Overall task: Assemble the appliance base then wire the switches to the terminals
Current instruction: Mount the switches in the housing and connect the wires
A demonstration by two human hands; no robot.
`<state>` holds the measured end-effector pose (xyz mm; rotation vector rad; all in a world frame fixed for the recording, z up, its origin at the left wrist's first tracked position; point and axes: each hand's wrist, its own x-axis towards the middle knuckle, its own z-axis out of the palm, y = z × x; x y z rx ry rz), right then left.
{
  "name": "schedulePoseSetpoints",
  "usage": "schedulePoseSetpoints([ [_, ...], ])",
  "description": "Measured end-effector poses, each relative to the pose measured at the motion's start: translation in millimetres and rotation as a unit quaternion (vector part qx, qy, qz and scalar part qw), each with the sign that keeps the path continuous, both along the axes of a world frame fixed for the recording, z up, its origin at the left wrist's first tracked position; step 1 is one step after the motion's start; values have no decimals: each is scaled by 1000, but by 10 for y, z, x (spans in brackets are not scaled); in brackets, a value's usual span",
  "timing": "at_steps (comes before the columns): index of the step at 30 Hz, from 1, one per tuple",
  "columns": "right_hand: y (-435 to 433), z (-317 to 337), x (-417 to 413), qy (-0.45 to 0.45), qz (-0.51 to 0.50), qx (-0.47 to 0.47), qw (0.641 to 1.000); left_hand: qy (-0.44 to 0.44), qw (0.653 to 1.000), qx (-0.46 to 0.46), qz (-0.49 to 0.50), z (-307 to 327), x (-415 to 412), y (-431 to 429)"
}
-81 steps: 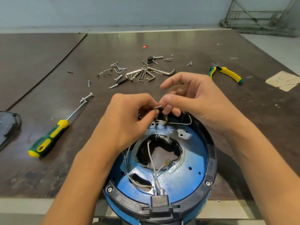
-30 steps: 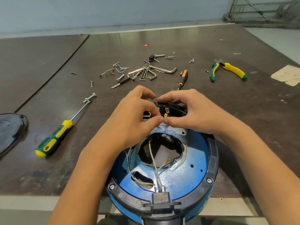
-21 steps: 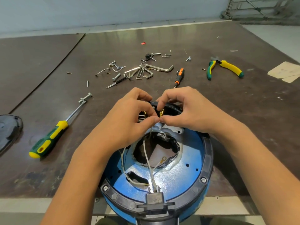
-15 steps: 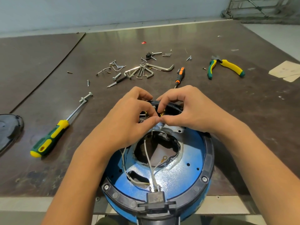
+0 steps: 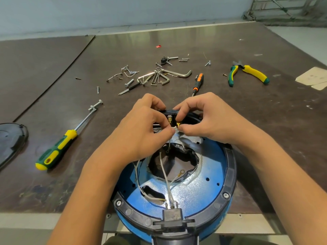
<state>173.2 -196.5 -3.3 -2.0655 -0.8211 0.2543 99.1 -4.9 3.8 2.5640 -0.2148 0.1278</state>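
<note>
A round blue appliance base (image 5: 208, 190) with a black rim lies upside down at the table's near edge. White wires (image 5: 165, 175) run from a black socket at its near rim up to the far side, one ending in a loose brass ring lug (image 5: 180, 172). At the far rim sits a black switch block with brass terminals (image 5: 170, 119). My left hand (image 5: 139, 133) pinches a white wire end just below the terminals. My right hand (image 5: 207, 119) pinches a small brass connector (image 5: 178, 124) at the same spot, fingertips nearly touching the left hand's.
A green-yellow screwdriver (image 5: 58, 147) lies to the left, a small orange-black screwdriver (image 5: 198, 83) beyond my hands. Hex keys and several loose screws (image 5: 155, 76) are scattered farther back. Green-yellow pliers (image 5: 247, 73) lie at the right. A black cover (image 5: 10, 138) sits at the left edge.
Both hands moved down from above the base to its far rim and closed in on the switch terminals; over the last half second they barely shifted.
</note>
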Motion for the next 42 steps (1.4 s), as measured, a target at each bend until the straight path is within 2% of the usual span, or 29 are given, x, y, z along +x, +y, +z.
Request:
schedulePoseSetpoints([
  [11,1,-3,-11,-24,-14,-16,999,20,1000,22,-10,-2,35,-1],
  [27,-9,-8,-34,-10,-17,-6,1000,56,994,95,-25,136,59,-89],
  [42,-13,-27,-9,1,-16,10,1000,20,997,58,-37,94,93,-64],
])
